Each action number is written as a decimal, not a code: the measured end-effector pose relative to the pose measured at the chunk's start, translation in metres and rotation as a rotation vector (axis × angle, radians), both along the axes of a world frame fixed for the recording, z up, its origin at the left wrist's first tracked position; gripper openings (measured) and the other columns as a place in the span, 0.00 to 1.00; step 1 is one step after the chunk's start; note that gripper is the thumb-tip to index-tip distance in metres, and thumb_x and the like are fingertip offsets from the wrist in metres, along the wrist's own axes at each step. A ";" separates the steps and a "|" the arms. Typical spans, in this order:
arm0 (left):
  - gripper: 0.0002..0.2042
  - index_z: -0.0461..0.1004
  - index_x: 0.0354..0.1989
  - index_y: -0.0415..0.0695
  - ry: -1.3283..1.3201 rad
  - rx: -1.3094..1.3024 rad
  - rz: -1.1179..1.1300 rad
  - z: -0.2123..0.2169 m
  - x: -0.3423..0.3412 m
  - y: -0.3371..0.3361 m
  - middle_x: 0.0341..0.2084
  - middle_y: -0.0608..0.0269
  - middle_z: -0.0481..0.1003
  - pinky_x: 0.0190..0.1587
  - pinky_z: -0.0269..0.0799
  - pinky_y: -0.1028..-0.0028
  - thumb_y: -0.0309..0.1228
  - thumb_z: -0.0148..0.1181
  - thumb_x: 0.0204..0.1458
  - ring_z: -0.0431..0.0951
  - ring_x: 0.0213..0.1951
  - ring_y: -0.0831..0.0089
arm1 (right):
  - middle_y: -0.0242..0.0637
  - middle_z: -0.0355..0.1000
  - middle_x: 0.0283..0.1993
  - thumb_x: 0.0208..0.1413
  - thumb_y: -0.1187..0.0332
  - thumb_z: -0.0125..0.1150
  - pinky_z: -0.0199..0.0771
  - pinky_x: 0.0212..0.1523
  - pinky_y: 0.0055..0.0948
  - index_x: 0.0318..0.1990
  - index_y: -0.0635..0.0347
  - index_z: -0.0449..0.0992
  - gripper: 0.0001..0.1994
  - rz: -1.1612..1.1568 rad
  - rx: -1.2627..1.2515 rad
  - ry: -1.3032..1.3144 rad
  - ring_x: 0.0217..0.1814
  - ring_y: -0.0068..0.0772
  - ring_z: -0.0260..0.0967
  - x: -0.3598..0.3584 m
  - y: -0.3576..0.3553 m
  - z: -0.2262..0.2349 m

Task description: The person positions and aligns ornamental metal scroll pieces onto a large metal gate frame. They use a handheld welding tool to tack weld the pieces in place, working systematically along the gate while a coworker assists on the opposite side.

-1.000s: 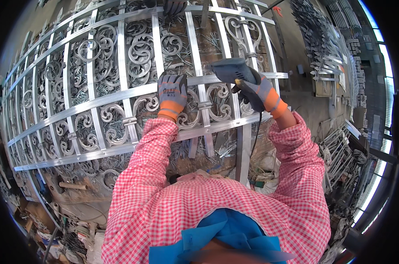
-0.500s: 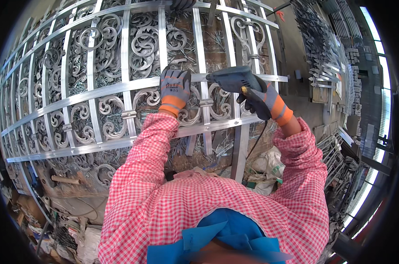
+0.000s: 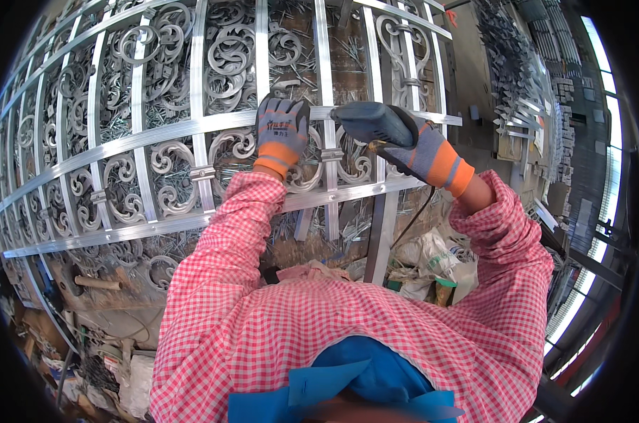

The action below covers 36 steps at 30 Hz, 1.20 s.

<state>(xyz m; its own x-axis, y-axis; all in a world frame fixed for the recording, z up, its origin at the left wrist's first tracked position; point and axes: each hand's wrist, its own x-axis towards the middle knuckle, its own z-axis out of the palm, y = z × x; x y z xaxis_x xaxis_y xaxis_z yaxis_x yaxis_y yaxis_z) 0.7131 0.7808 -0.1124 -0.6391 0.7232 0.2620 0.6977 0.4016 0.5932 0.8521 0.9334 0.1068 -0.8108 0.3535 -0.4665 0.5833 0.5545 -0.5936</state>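
Seen from above the head: a large ornate metal gate panel (image 3: 193, 134), silvery bars and curled scrollwork, filling the upper view. Left hand (image 3: 281, 134), in a grey and orange glove, pressed flat against the panel's horizontal rail, fingers together, gripping nothing. Just right of that hand, right hand (image 3: 422, 144), gloved alike, fingers clamped round a dark handheld power tool (image 3: 365, 120), nose touching the same rail beside a vertical bar. Cord (image 3: 414, 211) trailing below the panel toward crumpled bags. Panel likely heavy, rigid, with hard edges; best held by a flat bar, not the thin scrolls. Tool probably compact, weighty, best gripped around its body. Pink checked sleeves (image 3: 221, 240) beneath.
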 end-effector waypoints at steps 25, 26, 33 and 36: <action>0.15 0.78 0.45 0.47 -0.019 -0.045 0.011 0.004 0.003 -0.002 0.44 0.60 0.75 0.64 0.57 0.58 0.38 0.58 0.52 0.69 0.53 0.57 | 0.49 0.77 0.44 0.46 0.48 0.70 0.74 0.49 0.34 0.57 0.64 0.69 0.36 0.114 0.073 -0.039 0.45 0.42 0.77 -0.019 0.011 0.002; 0.15 0.78 0.45 0.47 0.008 -0.049 0.020 0.001 0.004 -0.002 0.44 0.60 0.75 0.64 0.57 0.58 0.39 0.58 0.52 0.70 0.53 0.58 | 0.49 0.77 0.45 0.46 0.48 0.70 0.74 0.49 0.34 0.58 0.64 0.69 0.36 0.124 0.100 -0.060 0.46 0.42 0.77 -0.018 0.010 0.000; 0.15 0.77 0.48 0.48 -0.083 -0.105 -0.024 0.015 0.000 -0.003 0.49 0.59 0.73 0.60 0.61 0.56 0.35 0.55 0.53 0.68 0.54 0.56 | 0.49 0.77 0.44 0.47 0.47 0.70 0.75 0.48 0.33 0.57 0.65 0.70 0.36 0.063 0.017 -0.165 0.45 0.40 0.77 -0.024 0.008 0.004; 0.15 0.77 0.48 0.49 -0.037 -0.085 0.000 -0.001 0.002 -0.001 0.46 0.61 0.74 0.62 0.59 0.57 0.37 0.56 0.53 0.69 0.53 0.57 | 0.47 0.78 0.44 0.47 0.48 0.71 0.75 0.47 0.32 0.56 0.65 0.70 0.35 0.096 0.047 -0.099 0.44 0.38 0.77 -0.023 0.008 0.003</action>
<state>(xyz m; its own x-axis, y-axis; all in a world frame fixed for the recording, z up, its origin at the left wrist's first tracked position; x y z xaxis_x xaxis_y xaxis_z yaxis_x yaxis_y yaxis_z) 0.7151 0.7795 -0.1135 -0.6469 0.7420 0.1760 0.6760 0.4512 0.5826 0.8295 0.9409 0.1096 -0.7928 0.2998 -0.5307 0.5806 0.6362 -0.5080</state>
